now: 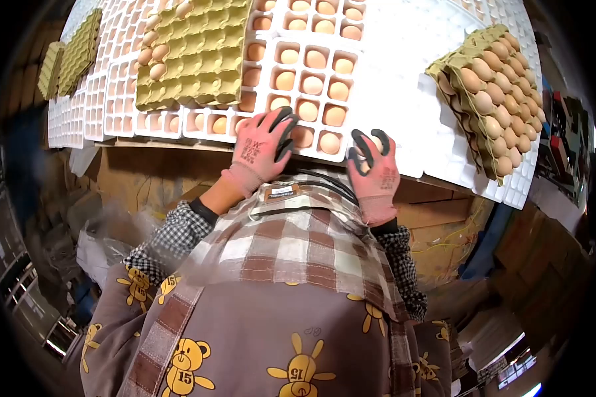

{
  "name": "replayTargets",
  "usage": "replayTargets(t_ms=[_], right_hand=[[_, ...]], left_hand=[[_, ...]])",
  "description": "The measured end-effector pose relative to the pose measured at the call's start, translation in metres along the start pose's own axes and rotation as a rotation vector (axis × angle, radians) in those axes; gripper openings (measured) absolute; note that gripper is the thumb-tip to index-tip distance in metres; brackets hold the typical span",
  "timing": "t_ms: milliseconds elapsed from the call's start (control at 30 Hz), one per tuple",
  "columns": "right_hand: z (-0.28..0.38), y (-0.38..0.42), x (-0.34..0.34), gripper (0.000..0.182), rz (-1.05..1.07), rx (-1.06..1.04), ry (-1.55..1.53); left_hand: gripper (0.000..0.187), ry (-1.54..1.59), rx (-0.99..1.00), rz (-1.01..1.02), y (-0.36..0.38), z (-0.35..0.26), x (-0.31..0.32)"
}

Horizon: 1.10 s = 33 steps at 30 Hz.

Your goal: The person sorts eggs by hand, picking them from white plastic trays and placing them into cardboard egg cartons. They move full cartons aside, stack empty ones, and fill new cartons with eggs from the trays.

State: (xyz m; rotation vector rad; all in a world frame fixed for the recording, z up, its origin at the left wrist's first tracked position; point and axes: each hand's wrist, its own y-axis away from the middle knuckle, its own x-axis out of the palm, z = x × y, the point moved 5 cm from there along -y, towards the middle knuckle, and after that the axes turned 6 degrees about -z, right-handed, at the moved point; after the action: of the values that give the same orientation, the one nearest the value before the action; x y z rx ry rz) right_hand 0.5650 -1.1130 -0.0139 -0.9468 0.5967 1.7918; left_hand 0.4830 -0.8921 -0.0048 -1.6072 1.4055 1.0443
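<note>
My left hand (263,144), in a pink glove with dark fingertips, rests at the front edge of a white foam tray (323,151). Its fingers are apart and lie over the front cells, beside a brown egg (302,137). My right hand (375,169), gloved the same way, is just right of that tray with its fingers curled around eggs (377,143); pale shell shows between the fingers. Brown eggs sit one to a cell in the foam tray, among them an egg (307,110) near my left fingertips.
A yellow-green pulp tray (198,59) with a few eggs at its left lies on the filled foam trays. At right, a tilted pulp tray full of eggs (503,99) rests on white foam (394,66). More pulp trays (79,53) stand far left. Cardboard (159,172) shows below the edge.
</note>
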Motion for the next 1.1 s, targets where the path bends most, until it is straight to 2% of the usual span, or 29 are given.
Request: replayTargets(t_ms=[33, 67, 100, 167, 200, 233, 300, 367, 433, 500, 533, 567, 600, 633, 667, 700, 767, 800, 833, 900, 933, 967, 1033, 1067, 1100], right_hand=[[-0.009, 0.002, -0.004, 0.054, -0.055, -0.035, 0.056], [-0.017, 0.002, -0.001, 0.054, 0.043, -0.015, 0.155], [-0.021, 0.002, -0.005, 0.054, 0.035, -0.008, 0.161], [-0.028, -0.001, -0.012, 0.057, -0.011, 0.108, -0.223], [-0.032, -0.004, -0.02, 0.059, -0.127, 0.18, -0.283], [-0.044, -0.007, -0.023, 0.059, -0.267, 0.16, -0.192], [-0.055, -0.002, -0.007, 0.06, -0.196, 0.033, 0.347], [-0.047, 0.004, -0.004, 0.055, -0.073, -0.063, 0.366], [-0.076, 0.007, 0.002, 0.057, -0.078, 0.089, 0.128], [-0.06, 0.006, -0.008, 0.056, -0.214, 0.054, -0.155], [-0.052, -0.001, -0.007, 0.055, -0.287, 0.042, -0.251], [-0.049, -0.009, -0.008, 0.054, -0.363, 0.049, -0.328], [-0.026, -0.025, -0.004, 0.055, -0.304, 0.066, -0.37], [-0.006, -0.038, -0.002, 0.055, -0.249, 0.088, -0.402], [-0.002, -0.044, 0.002, 0.051, -0.277, 0.048, -0.414], [0.001, -0.057, 0.016, 0.045, -0.163, 0.065, -0.396], [0.08, -0.099, 0.035, 0.041, -0.053, -0.087, -0.458], [0.119, -0.119, 0.049, 0.042, 0.015, -0.126, -0.529], [0.154, -0.137, 0.067, 0.043, 0.086, -0.161, -0.601], [0.219, -0.171, 0.106, 0.044, 0.144, -0.285, -0.704], [0.252, -0.185, 0.126, 0.046, 0.206, -0.312, -0.683], [0.282, -0.195, 0.145, 0.048, 0.269, -0.336, -0.664], [0.34, -0.206, 0.185, 0.054, 0.156, -0.657, -0.258], [0.355, -0.211, 0.209, 0.057, 0.247, -0.7, -0.033], [0.361, -0.216, 0.228, 0.06, 0.332, -0.736, 0.194]], left_hand=[[0.059, -0.122, 0.018, 0.011, 0.004, 0.004, 0.003], [0.059, -0.143, 0.006, 0.015, 0.01, 0.011, 0.012], [0.059, -0.164, 0.001, 0.014, 0.01, 0.015, 0.016], [0.062, -0.195, -0.004, 0.058, 0.01, 0.018, 0.02], [0.063, -0.123, -0.017, 0.037, 0.009, 0.018, 0.017], [0.065, -0.056, -0.032, 0.011, 0.008, 0.019, 0.012], [0.063, -0.057, -0.067, -0.071, 0.008, 0.02, 0.001], [0.059, 0.076, -0.057, -0.155, 0.008, 0.028, -0.02], [0.043, 0.004, -0.016, -0.285, 0.007, 0.051, -0.061], [0.036, 0.108, -0.393, -0.599, 0.021, 0.127, -0.107], [0.03, 0.214, -0.683, -0.784, 0.027, 0.169, -0.135], [0.035, 0.328, -0.923, -0.843, 0.032, 0.199, -0.152], [0.052, -0.01, -0.836, -0.779, 0.034, 0.258, -0.152], [0.07, -0.059, -0.935, -0.639, 0.019, 0.275, -0.158], [0.074, -0.052, -0.915, -0.555, 0.01, 0.288, -0.154], [0.078, -0.044, -0.893, -0.472, 0.0, 0.298, -0.145], [0.075, -0.439, -0.793, -0.042, -0.038, 0.26, -0.147], [0.069, -0.428, -0.799, -0.119, -0.038, 0.27, -0.139], [0.063, -0.371, -0.751, -0.151, -0.036, 0.268, -0.142], [0.051, -0.006, -0.742, -0.329, -0.019, 0.277, -0.153], [0.04, 0.338, -0.684, -0.543, -0.006, 0.287, -0.158], [0.03, 0.881, -0.788, -0.703, 0.009, 0.302, -0.15], [0.026, 0.782, -0.288, -0.843, 0.011, 0.304, -0.174], [0.025, 0.717, -0.324, -0.811, 0.004, 0.297, -0.183], [0.034, 1.296, -0.781, -0.53, 0.0, 0.328, -0.169]])
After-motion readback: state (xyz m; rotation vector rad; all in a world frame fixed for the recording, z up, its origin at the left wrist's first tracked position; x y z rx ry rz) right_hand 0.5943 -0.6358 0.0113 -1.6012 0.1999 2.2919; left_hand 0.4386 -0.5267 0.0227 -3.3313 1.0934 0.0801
